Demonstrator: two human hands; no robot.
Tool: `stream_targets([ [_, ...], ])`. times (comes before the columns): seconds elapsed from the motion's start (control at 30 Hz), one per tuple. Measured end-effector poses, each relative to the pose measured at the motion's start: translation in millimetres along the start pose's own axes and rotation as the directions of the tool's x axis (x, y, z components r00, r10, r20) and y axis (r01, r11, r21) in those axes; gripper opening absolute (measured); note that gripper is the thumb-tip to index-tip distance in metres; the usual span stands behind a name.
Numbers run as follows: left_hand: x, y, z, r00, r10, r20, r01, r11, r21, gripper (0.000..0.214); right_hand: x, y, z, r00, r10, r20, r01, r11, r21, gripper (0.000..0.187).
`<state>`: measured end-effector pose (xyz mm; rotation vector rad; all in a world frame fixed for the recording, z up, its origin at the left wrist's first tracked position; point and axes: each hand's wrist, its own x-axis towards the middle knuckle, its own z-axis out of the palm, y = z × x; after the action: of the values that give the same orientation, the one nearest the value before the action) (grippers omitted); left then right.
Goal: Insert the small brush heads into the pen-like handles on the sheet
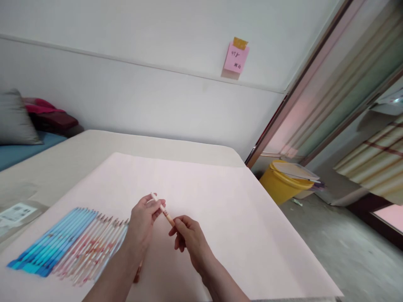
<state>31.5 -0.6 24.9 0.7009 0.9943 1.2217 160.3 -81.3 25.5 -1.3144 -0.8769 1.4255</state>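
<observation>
Both hands hold one slim pale pen with an orange-pink pattern above a pale pink sheet on the table. My left hand pinches the upper, white end with its fingertips. My right hand grips the lower end with fingers curled round it. To the left of my left forearm lies a neat row of several pens, blue ones at the far left and pink-white ones beside them.
A clear plastic wrapper with a printed label lies at the table's left edge. The white wall behind carries a pink sticky note. A yellow bucket stands on the floor at right; a cushion lies far left.
</observation>
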Motion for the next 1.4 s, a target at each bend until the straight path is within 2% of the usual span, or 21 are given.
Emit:
stream_targets([
  [0.17, -4.1, 1.5, 4.9, 0.998, -0.015, 0.063, 0.009, 0.995, 0.098, 0.04, 1.1, 0.6, 2.2, 1.0, 0.018, -0.004, -0.018, 0.992, -0.122, 0.016],
  [0.23, -6.0, 2.3, 7.4, 0.996, -0.024, 0.081, 0.013, 0.991, 0.131, 0.04, 1.7, 2.5, 2.3, 1.0, 0.027, 0.008, -0.026, 0.993, -0.112, 0.017],
  [0.33, -7.9, 3.5, 9.7, 0.995, -0.033, 0.096, 0.019, 0.99, 0.137, 0.041, 2.3, 6.0, 0.4, 0.996, 0.058, 0.065, -0.06, 0.998, 0.035, 0.022],
  [0.47, -7.1, 3.9, 9.0, 0.992, -0.049, 0.12, 0.036, 0.994, 0.103, 0.041, 3.2, 10.4, -3.6, 0.976, 0.13, 0.174, -0.169, 0.958, 0.232, 0.029],
  [0.67, -4.1, 4.5, 7.2, 0.978, -0.063, 0.2, 0.051, 0.996, 0.066, 0.039, 4.3, 12.2, -6.3, 0.93, 0.202, 0.307, -0.314, 0.87, 0.38, 0.028],
  [0.77, -3.8, 5.4, 6.7, 0.97, -0.084, 0.227, 0.075, 0.996, 0.049, 0.038, 4.0, 11.4, -6.1, 0.92, 0.201, 0.337, -0.338, 0.844, 0.417, 0.027],
  [0.87, -3.4, 5.8, 5.2, 0.97, -0.101, 0.219, 0.092, 0.994, 0.054, 0.037, 2.7, 10.0, -4.8, 0.938, 0.162, 0.306, -0.269, 0.897, 0.351, 0.029],
  [1.0, -2.9, 3.3, 2.1, 0.976, -0.113, 0.188, 0.095, 0.99, 0.102, 0.034, -0.5, 5.7, -0.5, 0.971, 0.064, 0.229, -0.084, 0.993, 0.079, 0.029],
  [1.1, -5.7, -0.9, 2.6, 0.975, -0.119, 0.188, 0.088, 0.982, 0.168, 0.032, -1.7, 1.7, 3.4, 0.988, 0.025, 0.153, -0.019, 0.999, -0.037, 0.019],
  [1.2, -8.2, -2.5, 4.8, 0.973, -0.129, 0.193, 0.082, 0.969, 0.231, 0.032, -0.6, 0.5, 5.3, 0.996, 0.02, 0.089, -0.017, 0.999, -0.031, 0.006],
  [1.27, -5.9, 1.2, 3.7, 0.989, -0.081, 0.126, 0.048, 0.968, 0.247, 0.034, 1.1, 2.4, 5.2, 0.997, 0.037, 0.068, -0.034, 0.999, -0.033, 0.002],
  [1.33, 0.4, 10.2, -1.4, 1.0, 0.028, 0.0, -0.027, 0.977, 0.213, 0.036, 2.9, 6.8, 4.8, 0.997, 0.06, 0.054, -0.055, 0.996, -0.074, 0.005],
  [1.4, 8.5, 22.6, -10.3, 0.983, 0.127, -0.132, -0.109, 0.985, 0.136, 0.034, 3.9, 12.9, 5.5, 0.995, 0.089, 0.055, -0.08, 0.985, -0.153, 0.016],
])
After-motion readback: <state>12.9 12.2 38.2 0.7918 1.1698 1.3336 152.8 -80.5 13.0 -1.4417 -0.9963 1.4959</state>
